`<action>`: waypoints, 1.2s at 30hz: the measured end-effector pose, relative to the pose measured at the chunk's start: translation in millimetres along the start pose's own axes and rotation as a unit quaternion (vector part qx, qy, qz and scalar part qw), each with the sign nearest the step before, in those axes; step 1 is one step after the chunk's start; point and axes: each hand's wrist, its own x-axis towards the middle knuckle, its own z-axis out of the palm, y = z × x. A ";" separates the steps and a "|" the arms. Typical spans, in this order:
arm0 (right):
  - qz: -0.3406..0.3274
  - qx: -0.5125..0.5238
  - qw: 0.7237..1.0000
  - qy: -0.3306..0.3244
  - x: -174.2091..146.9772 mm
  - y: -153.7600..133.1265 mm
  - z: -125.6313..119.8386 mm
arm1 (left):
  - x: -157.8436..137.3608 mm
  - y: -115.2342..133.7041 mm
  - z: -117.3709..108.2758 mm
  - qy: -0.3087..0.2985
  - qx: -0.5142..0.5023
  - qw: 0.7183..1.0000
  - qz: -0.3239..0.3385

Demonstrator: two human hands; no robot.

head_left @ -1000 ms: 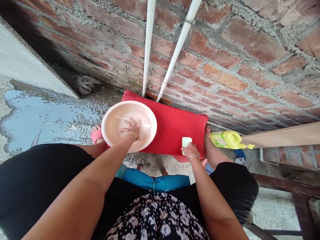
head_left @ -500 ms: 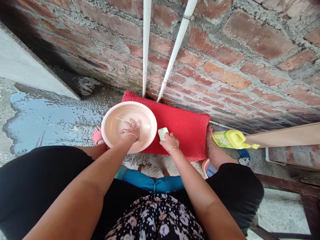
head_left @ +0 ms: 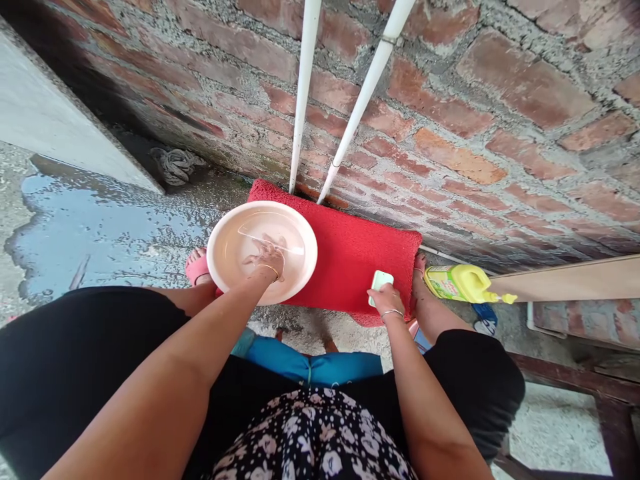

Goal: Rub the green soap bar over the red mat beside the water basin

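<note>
My left hand [head_left: 267, 257] is under the water in a pale pink basin [head_left: 213, 250], its fingers spread and holding nothing. The basin sits on the left part of a thick red mat [head_left: 345, 250]. Toward the mat's right end, my right hand [head_left: 387, 300] is closed around a pale green scrubbing brush [head_left: 383, 278] with a flat, rounded back. The brush is held low over or against the mat; its underside is hidden.
A yellow detergent bottle [head_left: 463, 283] stands right of the mat. White pipes [head_left: 345, 140] run down the brick wall [head_left: 440, 133] behind it. Water covers the floor [head_left: 100, 233] on the left, near a bundled grey cloth [head_left: 176, 165]. A blue bundle [head_left: 310, 367] lies between my legs.
My right hand has moved right along the red mat with the brush, away from the basin. My left hand stays in the water, and the view has shifted slightly.
</note>
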 end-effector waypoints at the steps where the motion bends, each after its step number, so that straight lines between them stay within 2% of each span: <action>1: -0.033 -0.002 0.999 0.005 -4.4 -15.9 1.6 | 0.2 0.6 -0.1 -0.005 0.015 1.000 -0.006; 6: -0.190 -0.039 0.981 0.004 -27.1 -108.0 6.5 | -1.8 3.0 -3.5 -0.020 0.069 0.997 -0.011; 8: -0.227 -0.052 0.973 0.006 -28.6 -128.5 4.9 | -4.1 3.8 -6.1 -0.025 0.077 0.997 -0.011; 10: -0.233 -0.061 0.971 0.013 -22.9 -129.7 1.7 | -6.5 4.5 -8.7 -0.029 0.079 0.996 -0.013; 13: -0.170 -0.051 0.984 0.011 -4.2 -94.9 -4.9 | -8.8 4.8 -11.4 -0.030 0.074 0.997 -0.013; 16: -0.056 -0.018 0.998 0.010 15.7 -34.8 -13.2 | -8.1 3.1 -10.6 -0.030 0.055 0.998 -0.002; 19: 0.040 0.001 0.999 0.007 26.5 15.4 -20.7 | -4.7 0.6 -6.3 -0.018 0.034 0.999 0.007; 22: 0.066 0.005 0.998 0.009 24.4 26.1 -21.5 | -1.6 -0.5 -2.3 -0.007 0.027 1.000 0.005; 25: 0.003 -0.005 1.000 0.017 9.5 -9.2 -12.0 | -0.9 -0.4 -1.2 -0.007 0.032 0.999 0.000; 30: -0.182 -0.031 0.983 0.004 -31.7 -111.3 11.2 | -3.5 0.6 -4.2 -0.016 0.034 0.999 0.005; 32: -0.238 -0.035 0.971 -0.004 -44.2 -141.2 16.8 | -4.8 1.4 -5.8 -0.017 0.029 0.999 0.004; 34: -0.266 -0.038 0.963 -0.005 -48.8 -155.6 19.1 | -5.4 2.3 -7.0 -0.021 0.023 1.000 -0.003; 36: -0.262 -0.042 0.964 -0.007 -44.4 -153.0 18.3 | -5.3 3.0 -7.4 -0.025 0.024 0.999 -0.007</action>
